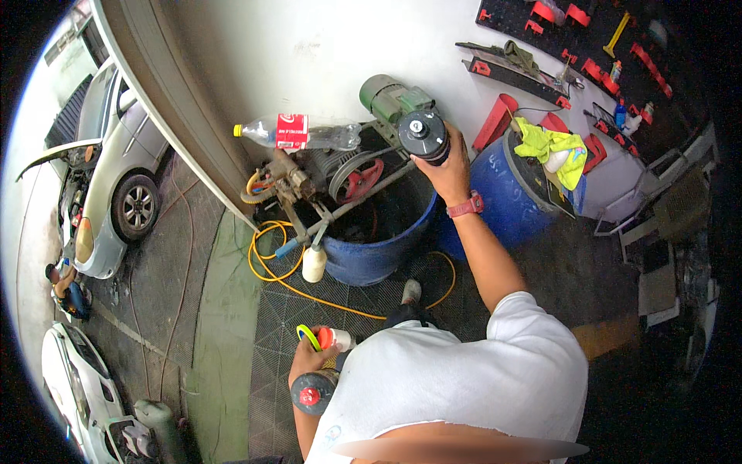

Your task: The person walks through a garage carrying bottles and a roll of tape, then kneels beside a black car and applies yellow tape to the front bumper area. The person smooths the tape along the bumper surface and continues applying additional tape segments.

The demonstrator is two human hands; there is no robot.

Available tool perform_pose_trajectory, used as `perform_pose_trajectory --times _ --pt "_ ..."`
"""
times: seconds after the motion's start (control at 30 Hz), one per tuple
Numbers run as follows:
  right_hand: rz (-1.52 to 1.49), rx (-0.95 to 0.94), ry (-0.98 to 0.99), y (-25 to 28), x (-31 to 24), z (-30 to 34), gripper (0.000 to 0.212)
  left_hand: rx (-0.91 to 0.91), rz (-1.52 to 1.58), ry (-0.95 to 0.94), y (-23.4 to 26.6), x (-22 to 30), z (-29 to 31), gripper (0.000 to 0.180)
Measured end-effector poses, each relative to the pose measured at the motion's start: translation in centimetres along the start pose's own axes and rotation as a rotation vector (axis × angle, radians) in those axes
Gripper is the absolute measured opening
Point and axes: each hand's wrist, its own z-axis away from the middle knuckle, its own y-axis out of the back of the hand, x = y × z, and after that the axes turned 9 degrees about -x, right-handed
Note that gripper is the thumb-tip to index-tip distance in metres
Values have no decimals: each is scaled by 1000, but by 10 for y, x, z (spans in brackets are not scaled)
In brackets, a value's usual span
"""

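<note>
My right hand, a red watch on its wrist, is closed round a dark bottle with a black top, held up in front of a green motor. Low by my body, my left hand is closed on a small white container with a red end. A yellow-green ring shows at its fingers. Against that forearm is a dark round container with a red mark on top; whether the hand grips it too is hidden.
A clear plastic bottle with a red label and yellow cap lies on the belt-driven machine over a blue drum. A second blue drum carries a yellow cloth. A yellow hose crosses the floor; a person crouches by a car.
</note>
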Motion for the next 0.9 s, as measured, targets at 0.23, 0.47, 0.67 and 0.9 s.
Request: perform_pose_trajectory --times 0.23,0.47,0.67,0.9 --pt "-1275 -199 -604 23 -36 67 62 -6 -1 -13 22 -45 17 67" --pt "-737 -339 -507 28 -78 100 59 -91 -28 -38 25 -45 19 64" --pt "-280 -460 -203 24 -104 95 79 -35 11 -72 20 -48 31 63" --pt "-316 -576 -154 -13 -126 104 86 87 -104 -62 17 -52 53 63"
